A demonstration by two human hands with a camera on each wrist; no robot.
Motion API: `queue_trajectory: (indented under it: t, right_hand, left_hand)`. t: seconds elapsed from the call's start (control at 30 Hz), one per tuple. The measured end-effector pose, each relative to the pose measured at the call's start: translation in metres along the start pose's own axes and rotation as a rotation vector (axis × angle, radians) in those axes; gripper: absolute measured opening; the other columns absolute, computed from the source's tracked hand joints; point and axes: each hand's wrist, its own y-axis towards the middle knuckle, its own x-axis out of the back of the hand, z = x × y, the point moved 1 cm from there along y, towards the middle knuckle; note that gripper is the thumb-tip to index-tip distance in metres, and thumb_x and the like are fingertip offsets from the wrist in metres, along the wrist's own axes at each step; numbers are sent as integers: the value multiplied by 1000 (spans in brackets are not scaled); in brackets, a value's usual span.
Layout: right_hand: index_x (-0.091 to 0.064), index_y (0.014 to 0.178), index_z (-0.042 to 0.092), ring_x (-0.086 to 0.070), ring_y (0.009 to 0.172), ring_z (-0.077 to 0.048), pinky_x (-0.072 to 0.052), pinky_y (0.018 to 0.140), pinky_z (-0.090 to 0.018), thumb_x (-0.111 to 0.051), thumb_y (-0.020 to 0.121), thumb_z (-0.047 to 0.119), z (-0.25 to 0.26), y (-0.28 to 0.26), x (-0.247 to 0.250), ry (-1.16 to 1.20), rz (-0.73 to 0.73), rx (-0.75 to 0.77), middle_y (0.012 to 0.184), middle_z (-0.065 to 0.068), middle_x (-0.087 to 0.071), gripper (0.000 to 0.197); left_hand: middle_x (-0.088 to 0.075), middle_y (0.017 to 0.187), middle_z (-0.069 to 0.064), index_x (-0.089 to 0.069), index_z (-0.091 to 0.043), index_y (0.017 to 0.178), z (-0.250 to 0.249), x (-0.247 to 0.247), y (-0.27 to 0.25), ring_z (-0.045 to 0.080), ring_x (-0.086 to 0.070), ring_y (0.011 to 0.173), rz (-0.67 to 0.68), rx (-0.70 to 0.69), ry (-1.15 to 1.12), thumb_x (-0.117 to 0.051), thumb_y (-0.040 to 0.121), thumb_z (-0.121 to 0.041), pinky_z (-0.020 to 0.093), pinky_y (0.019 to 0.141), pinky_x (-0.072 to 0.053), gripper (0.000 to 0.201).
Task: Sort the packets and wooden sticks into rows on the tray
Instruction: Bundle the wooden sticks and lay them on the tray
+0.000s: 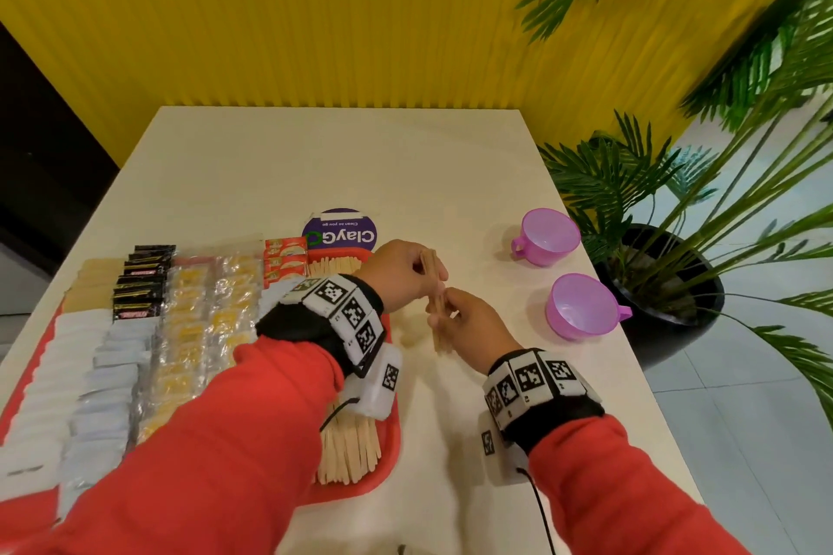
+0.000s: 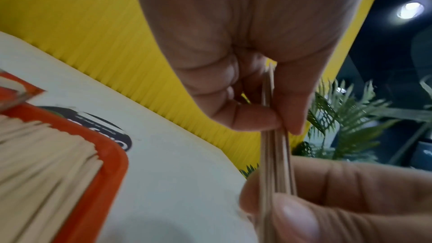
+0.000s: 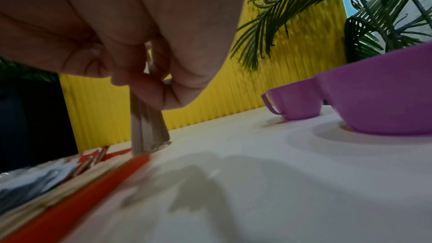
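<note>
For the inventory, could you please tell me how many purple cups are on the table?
2: a far cup and a near cup, both right of the hands; none seem hidden.

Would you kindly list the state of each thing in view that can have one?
Left hand: pinches the upper end of the held sticks.
Right hand: grips their lower part.
Held sticks: bundled, upright, beside the tray.
Tray: filled with rows of packets and sticks.
Far cup: upright, empty.
Near cup: upright, empty.
</note>
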Motion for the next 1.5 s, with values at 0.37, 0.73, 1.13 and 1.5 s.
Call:
queue_trajectory:
  t: [0.37,0.73,1.13,1.5]
  right_hand:
    - [-49,67,12,-44,61,-13,-31,55,-23,-54,91,13,48,-18,-68,-33,148,-102,65,1,-46,25]
    - [-37,60,16,-40,58,-12,-29,51,-22,-56,89,14,48,-46,-132,-155,135,-313,63,2,-40,35]
    - [-37,62,23,-50,78,-20,-36,66,-24,-53,86,11,39,-59,-141,-272,-111,-371,78,1,-50,31]
    - [-57,99,11,-59,95,-23,-47,80,-28,-48,88,12,34,-61,-128,-357,-155,-379,104,-7,-62,13]
  left_hand:
    - [-59,62,-2,-61,-4,93,61,42,-51,13,-54,60,-7,147,-222,-68,81,-4,23,59,-45,14]
    - [-43,72,3,-45,-16,121,116,33,-87,20,-51,64,-81,241,-149,-69,79,-2,37,66,-54,50]
    - [-55,111,6,-62,-15,107,114,41,-93,18,-55,93,-211,112,325,-61,80,-3,23,74,-43,30]
    - [-53,113,1,-67,-20,107,112,23,-98,22,-43,115,85,48,778,-68,79,-21,34,91,-48,28]
